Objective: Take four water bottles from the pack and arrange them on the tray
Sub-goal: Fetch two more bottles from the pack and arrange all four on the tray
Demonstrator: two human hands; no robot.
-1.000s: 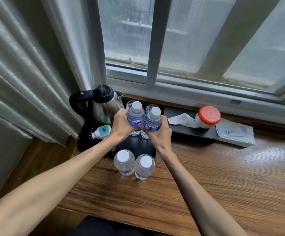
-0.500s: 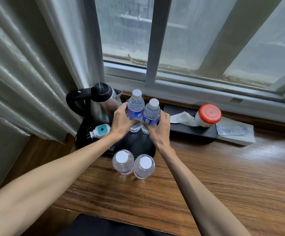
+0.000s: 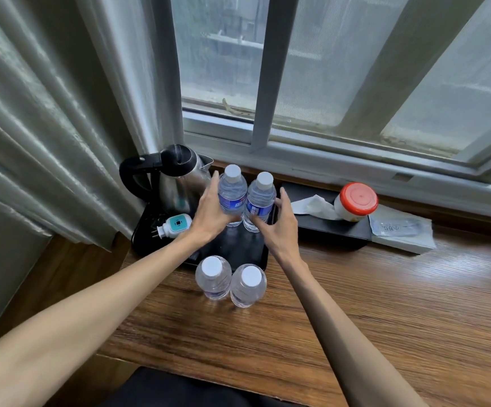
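Two clear plastic water bottles with white caps and blue labels stand upright side by side at the far end of the black rectangular tray [image 3: 263, 254], touching each other. The left far bottle [image 3: 232, 195] sits against the curled fingers of the left hand [image 3: 210, 214], which wrap its left side and lower label. The right far bottle [image 3: 260, 201] has the right hand [image 3: 278, 223] beside it, fingers spread loosely, fingertips touching its lower right side; whether they grip is unclear. Two more capped clear bottles [image 3: 229, 282] stand together just off the tray's near edge on the brown wooden tabletop [image 3: 385, 304]. At the tray's left end stands a steel kettle with black handle [image 3: 174, 179].
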